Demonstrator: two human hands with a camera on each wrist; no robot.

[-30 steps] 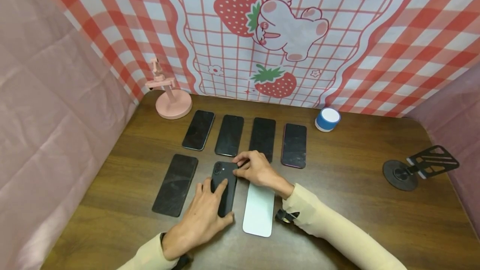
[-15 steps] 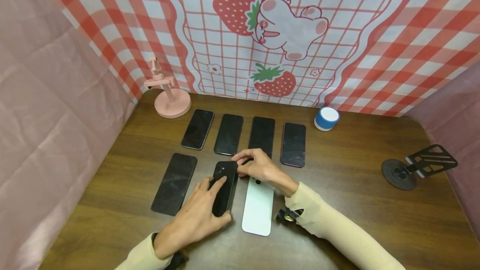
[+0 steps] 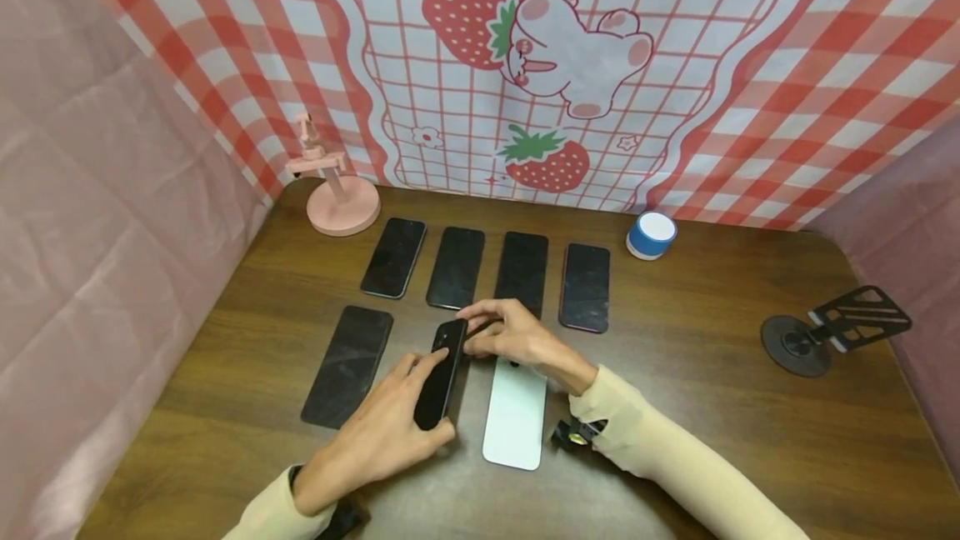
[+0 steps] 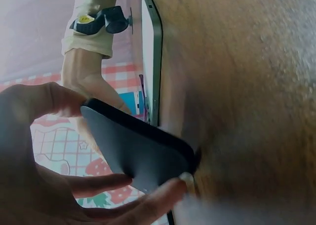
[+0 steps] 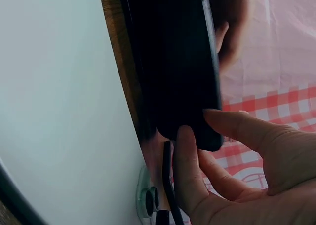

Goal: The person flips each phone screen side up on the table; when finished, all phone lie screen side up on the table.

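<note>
A black smartphone stands tilted up on one long edge, its camera side turned toward the left hand. The left hand grips it from the left and near end; in the left wrist view its thumb is at one edge and its fingers lie along the back. At the far end the right hand pinches a corner between thumb and fingers, as the right wrist view shows with the dark screen facing it. Below the right hand lies a white-backed phone, its upper end partly hidden.
Several dark phones lie screen up: one at left, and a back row with a left-end phone and a right-end phone. A pink stand, a blue-and-white round container and a black folding stand surround them.
The black phone has gone from nearly flat to tilted up on its edge, its right side lifted. The left hand has shifted slightly left with it; the right hand stays at the far corner.
</note>
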